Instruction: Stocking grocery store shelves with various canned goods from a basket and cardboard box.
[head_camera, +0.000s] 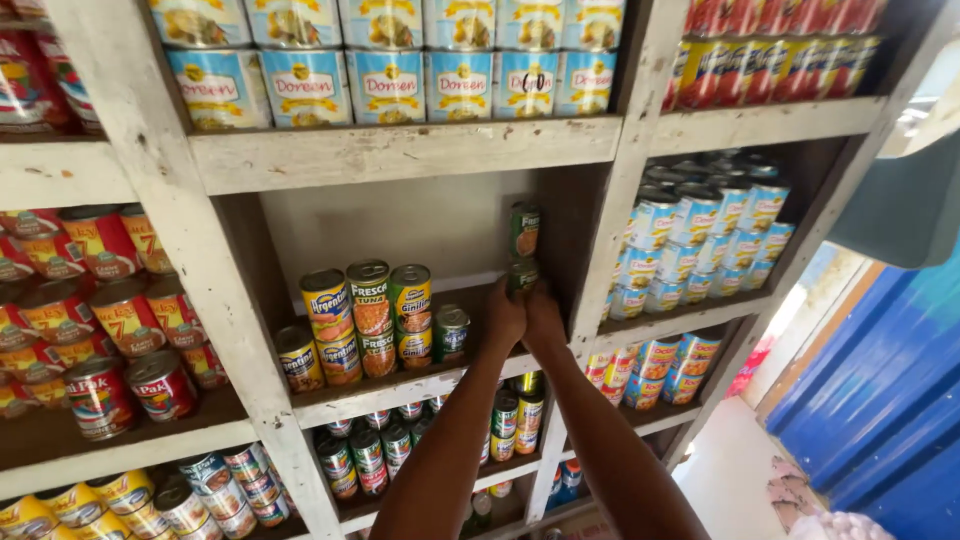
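Both hands close together around the bottom can of a small stack of green cans. The left hand is on the left side of this can and the right hand is just beside it on the right; the two hands touch each other. The fingers are hidden behind the can, so I cannot tell how tight the hold is, only that the hands are narrow around it. The top can stands upright on the bottom can, against the right wall of the middle compartment.

This compartment is in a white wooden shelf with worn paint. The stack is at the right end of the board, close to the white post. To the left on the same board stand more cans: a green-grey can near the hands, then a green and yellow pair, an orange pair and a yellow pair, each pair stacked one on the other. A single yellow can stands at the front left.

Above, a row of light blue cans fills the upper board. In the right compartment there are many blue and white cans, tilted in rows. On the left side are red cans. Below the arms, more small green cans are on the lower board. At the far right is a blue wall.
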